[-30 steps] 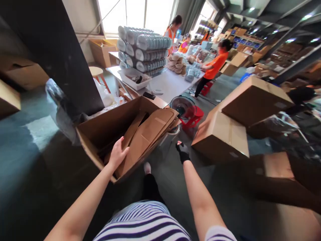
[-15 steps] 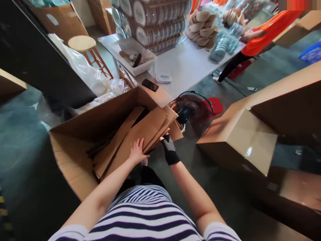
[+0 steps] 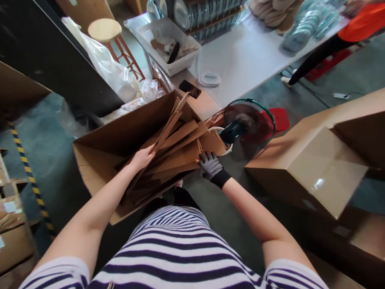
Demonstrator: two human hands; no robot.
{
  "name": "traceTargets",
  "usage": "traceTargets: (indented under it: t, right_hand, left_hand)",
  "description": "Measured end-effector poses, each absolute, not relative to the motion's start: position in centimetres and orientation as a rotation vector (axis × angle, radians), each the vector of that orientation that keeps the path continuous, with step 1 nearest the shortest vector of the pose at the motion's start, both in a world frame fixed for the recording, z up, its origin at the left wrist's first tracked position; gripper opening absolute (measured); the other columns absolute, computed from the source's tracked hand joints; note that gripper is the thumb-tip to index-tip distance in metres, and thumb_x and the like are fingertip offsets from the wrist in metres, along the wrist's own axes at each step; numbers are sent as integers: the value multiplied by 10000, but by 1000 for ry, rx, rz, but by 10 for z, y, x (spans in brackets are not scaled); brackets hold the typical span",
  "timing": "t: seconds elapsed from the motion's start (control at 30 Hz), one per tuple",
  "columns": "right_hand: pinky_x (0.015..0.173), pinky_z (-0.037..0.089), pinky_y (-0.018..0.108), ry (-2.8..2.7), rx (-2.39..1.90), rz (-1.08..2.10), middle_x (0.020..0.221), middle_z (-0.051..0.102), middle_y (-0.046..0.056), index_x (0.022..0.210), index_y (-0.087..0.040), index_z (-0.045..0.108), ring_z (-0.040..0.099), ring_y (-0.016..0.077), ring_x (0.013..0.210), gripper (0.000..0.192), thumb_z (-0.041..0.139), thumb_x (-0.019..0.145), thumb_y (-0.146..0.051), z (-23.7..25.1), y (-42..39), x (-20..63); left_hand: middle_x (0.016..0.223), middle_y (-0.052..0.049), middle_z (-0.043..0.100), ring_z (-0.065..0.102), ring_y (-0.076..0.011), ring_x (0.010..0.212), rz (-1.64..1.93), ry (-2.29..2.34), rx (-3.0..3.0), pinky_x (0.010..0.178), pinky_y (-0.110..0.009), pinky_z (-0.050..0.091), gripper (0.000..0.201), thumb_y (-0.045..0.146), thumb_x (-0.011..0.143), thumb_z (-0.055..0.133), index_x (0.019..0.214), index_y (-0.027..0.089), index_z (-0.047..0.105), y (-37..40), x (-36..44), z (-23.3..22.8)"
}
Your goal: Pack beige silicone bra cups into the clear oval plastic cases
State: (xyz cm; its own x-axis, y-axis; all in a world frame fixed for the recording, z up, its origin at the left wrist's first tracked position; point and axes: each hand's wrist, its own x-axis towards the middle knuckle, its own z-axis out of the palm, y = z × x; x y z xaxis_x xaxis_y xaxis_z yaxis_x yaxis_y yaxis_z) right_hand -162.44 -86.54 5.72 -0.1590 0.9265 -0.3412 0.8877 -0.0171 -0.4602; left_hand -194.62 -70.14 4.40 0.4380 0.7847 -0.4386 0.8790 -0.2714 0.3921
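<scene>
A large open cardboard box (image 3: 90,164) stands before me, holding several flat cardboard pieces (image 3: 177,158). My bare left hand (image 3: 142,157) is closed on a few cardboard sheets (image 3: 167,127), tilted up on edge toward the box's left side; the fingertips are partly hidden. At the box's right end, my right hand (image 3: 210,165) wears a grey dotted glove with a black cuff. Its fingers are spread against the near edge of the cardboard pieces, and the thumb points left.
A fan (image 3: 248,122) and a red stool (image 3: 278,120) stand beyond the box. The white table (image 3: 234,60) bears a phone (image 3: 190,89), a plastic basket (image 3: 170,48) and wrapped stacks. Large cartons (image 3: 315,168) are at right. A person in orange (image 3: 363,24) stands far right.
My left hand has moved left, and the sheets there now stand tilted up, uncovering more pieces. The right hand has turned, its fingers now spread. The view has shifted.
</scene>
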Motion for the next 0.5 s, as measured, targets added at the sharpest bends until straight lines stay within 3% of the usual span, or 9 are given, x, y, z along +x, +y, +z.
traceTargets:
  t: [0.1,0.2,0.3,0.4,0.5]
  right_hand:
    - [1186,101,590,-2043,-1884,1039,1453,526,152,1164,-187,689,336,365,1417,571,759,624,-17,44,-850,-1649]
    - [1159,218,531,-1849,-1827,1178,1182,697,158,871,-130,729,482,338,1291,331,773,574,9,29,-827,-1668]
    - [1126,268,476,-1710,-1848,1206,938,733,104,670,-88,665,546,262,1200,79,731,710,-77,16,-803,-1676]
    - [1067,365,424,-1536,-1869,1216,870,699,39,678,-71,624,597,150,1082,230,598,894,-148,7,-785,-1678]
    - [883,508,333,-1355,-1912,1222,847,664,9,771,-62,626,641,90,851,302,505,998,-219,3,-774,-1680]
  left_hand:
    - [1312,-48,671,624,-274,1219,-224,1386,2113,978,-327,491,526,334,973,406,1488,240,456,-699,-1944,45]
    - [1352,-32,645,612,-260,1237,-227,1365,2114,984,-312,484,530,340,970,419,1492,253,449,-704,-1937,41]
    - [1352,-21,645,616,-252,1232,-240,1335,2114,991,-313,479,529,342,967,431,1490,271,451,-708,-1929,37]
    - [1317,-17,669,640,-262,1194,-264,1299,2106,978,-332,486,528,334,956,448,1482,303,459,-710,-1923,36]
    - [1292,-16,684,653,-267,1168,-273,1265,2090,963,-338,490,533,326,947,464,1480,313,461,-708,-1921,37]
